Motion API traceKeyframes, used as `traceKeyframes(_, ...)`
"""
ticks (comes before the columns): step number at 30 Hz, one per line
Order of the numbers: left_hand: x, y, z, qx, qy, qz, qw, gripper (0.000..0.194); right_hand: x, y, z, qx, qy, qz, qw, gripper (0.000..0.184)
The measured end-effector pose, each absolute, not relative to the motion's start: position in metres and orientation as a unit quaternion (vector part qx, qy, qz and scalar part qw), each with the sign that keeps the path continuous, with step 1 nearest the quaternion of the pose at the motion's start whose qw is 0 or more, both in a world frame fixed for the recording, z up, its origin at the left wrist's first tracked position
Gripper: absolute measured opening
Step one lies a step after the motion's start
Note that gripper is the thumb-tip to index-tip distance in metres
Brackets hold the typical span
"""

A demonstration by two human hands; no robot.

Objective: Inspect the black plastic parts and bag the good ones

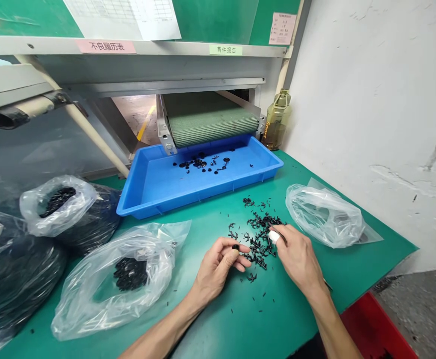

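My left hand (pixel 218 264) pinches a small round black plastic part (pixel 235 247) between thumb and fingertips. Just right of it, my right hand (pixel 296 254) is closed at the edge of a loose pile of black branched plastic pieces (pixel 258 244). One of its fingertips wears a white cover (pixel 273 236). A thin dark tool (pixel 328 284) seems to run through this hand, its end showing by the wrist; its kind is hidden. Left of my left hand lies an open clear plastic bag (pixel 154 284) with black parts inside.
Behind the pile, a blue tray (pixel 199 197) holds scattered black parts below a green conveyor belt (pixel 210 119). Filled bags (pixel 90 219) stand at left. A clear bag (pixel 326 214) and a bottle (pixel 276 119) are at right. A red bin (pixel 378 329) sits below the table edge.
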State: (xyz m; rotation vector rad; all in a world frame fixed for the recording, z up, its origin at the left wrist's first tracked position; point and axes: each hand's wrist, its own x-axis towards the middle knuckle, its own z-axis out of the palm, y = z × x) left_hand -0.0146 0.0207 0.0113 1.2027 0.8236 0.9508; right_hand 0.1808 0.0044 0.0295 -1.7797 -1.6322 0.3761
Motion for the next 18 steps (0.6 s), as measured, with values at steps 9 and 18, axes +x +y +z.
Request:
traceKeyframes(9,-0.014,0.020,0.007,0.537,0.372,0.425,0.627,0.024,0.151,-0.021,0.035,-0.613,-0.702,0.190,0.308,0.044)
traceKeyframes(18,-0.017,0.022,0.007,0.533,0.384,0.392,0.644,0.030,0.148,-0.007,0.050,-0.590,-0.626,0.345,0.374,0.019)
